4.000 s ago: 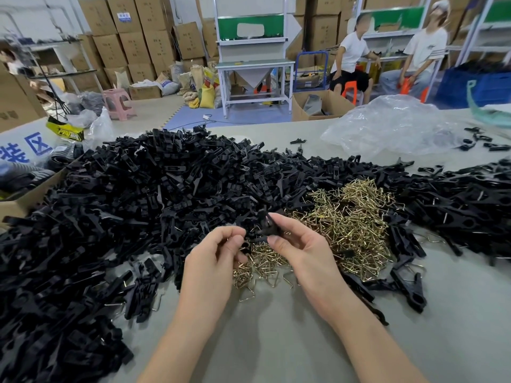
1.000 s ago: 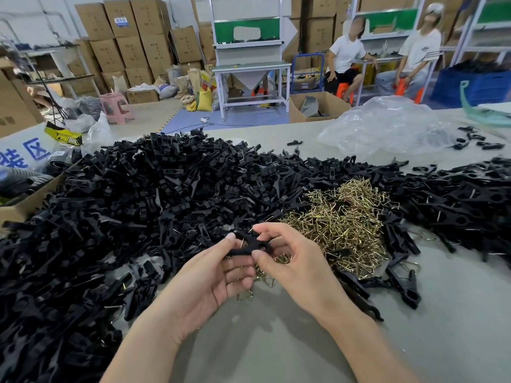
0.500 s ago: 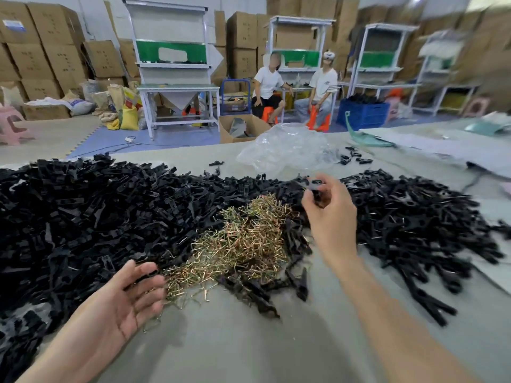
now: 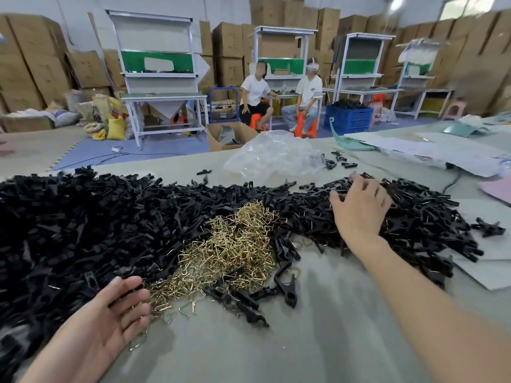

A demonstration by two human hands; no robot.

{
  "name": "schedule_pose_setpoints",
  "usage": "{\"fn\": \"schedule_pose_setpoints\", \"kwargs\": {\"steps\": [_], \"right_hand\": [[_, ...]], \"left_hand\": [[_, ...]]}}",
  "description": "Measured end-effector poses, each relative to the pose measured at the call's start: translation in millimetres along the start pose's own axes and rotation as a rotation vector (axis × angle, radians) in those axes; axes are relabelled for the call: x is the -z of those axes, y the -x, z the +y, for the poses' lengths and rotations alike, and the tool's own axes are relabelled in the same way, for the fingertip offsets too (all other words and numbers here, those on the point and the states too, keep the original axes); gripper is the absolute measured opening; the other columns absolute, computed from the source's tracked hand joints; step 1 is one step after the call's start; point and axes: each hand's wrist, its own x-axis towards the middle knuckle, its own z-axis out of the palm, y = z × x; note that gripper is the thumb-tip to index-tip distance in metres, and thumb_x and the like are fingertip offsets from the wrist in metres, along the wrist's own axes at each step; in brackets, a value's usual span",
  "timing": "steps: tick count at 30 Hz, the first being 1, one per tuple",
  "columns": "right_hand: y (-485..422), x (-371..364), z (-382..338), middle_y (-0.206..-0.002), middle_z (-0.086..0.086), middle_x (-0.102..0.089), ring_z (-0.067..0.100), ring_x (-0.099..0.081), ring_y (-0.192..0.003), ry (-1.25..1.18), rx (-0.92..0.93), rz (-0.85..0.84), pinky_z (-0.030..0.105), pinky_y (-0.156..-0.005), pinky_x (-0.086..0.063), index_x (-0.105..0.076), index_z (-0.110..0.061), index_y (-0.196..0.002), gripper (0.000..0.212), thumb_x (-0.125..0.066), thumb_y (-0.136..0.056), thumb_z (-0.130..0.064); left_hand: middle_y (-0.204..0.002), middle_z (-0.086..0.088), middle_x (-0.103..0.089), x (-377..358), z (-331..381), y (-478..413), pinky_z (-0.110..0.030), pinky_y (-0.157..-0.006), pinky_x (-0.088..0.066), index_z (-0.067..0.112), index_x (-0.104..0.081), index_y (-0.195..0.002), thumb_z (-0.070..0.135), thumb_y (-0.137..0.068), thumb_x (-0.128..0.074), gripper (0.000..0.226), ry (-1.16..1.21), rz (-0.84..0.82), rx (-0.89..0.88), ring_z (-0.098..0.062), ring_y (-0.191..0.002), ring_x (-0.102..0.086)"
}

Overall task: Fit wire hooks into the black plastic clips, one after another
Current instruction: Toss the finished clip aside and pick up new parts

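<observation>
A big heap of black plastic clips (image 4: 83, 225) covers the left and middle of the grey table. A second pile of clips with wire hooks fitted (image 4: 423, 225) lies at the right. Between them sits a mound of brass-coloured wire hooks (image 4: 235, 244). My right hand (image 4: 359, 208) is stretched out over the right pile, fingers spread and relaxed, holding nothing that I can see. My left hand (image 4: 110, 322) lies palm up at the near edge of the hook mound, fingers straight and empty.
A crumpled clear plastic bag (image 4: 273, 156) lies at the far side of the table, with papers (image 4: 442, 153) to its right. A few loose clips (image 4: 243, 297) lie near the hooks. Two people sit at benches beyond the table (image 4: 276, 341).
Earlier both hands held one clip over the hooks. My right hand carried it to the right pile and has now spread open there. My left hand has stayed open by the hooks.
</observation>
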Motion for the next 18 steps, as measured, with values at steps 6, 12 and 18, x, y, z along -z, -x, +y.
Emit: {"fn": "schedule_pose_setpoints", "kwargs": {"steps": [6,12,18], "right_hand": [[103.5,7.8,-100.2,-0.136,0.004,-0.056,0.019,-0.045,-0.133,-0.409,0.288,-0.055,0.038,-0.120,-0.029,-0.051,-0.015,-0.138,0.042,-0.045,-0.100,-0.031],[231.2,-8.7,-179.0,-0.130,0.002,-0.055,0.021,-0.046,-0.128,-0.628,0.643,-0.325,0.037,-0.113,-0.035,-0.051,-0.018,-0.137,0.040,-0.043,-0.098,-0.024],[243.5,-33.0,-177.2,-0.151,0.007,-0.043,0.022,-0.030,-0.144,-0.473,0.780,-0.584,0.040,-0.123,-0.015,-0.047,-0.019,-0.146,0.043,-0.040,-0.104,-0.027]], "left_hand": [[-0.067,-0.006,-0.069,4.7,1.3,3.0,-0.024,-0.047,-0.057,0.008,-0.066,-0.097,0.027,-0.104,-0.045,0.030,-0.112,0.095,-0.237,-0.015,-0.050,-0.065],[-0.108,-0.001,-0.070,30.7,-11.1,-3.2,-0.037,-0.099,-0.042,0.033,-0.069,-0.107,0.037,-0.099,-0.054,0.017,-1.189,0.614,-0.815,-0.033,-0.107,-0.060],[-0.161,-0.009,-0.027,38.3,-1.3,-0.9,-0.050,-0.120,-0.017,0.022,-0.031,-0.154,0.057,-0.089,0.022,0.091,-1.638,0.499,-0.337,-0.036,-0.148,-0.022]]}}
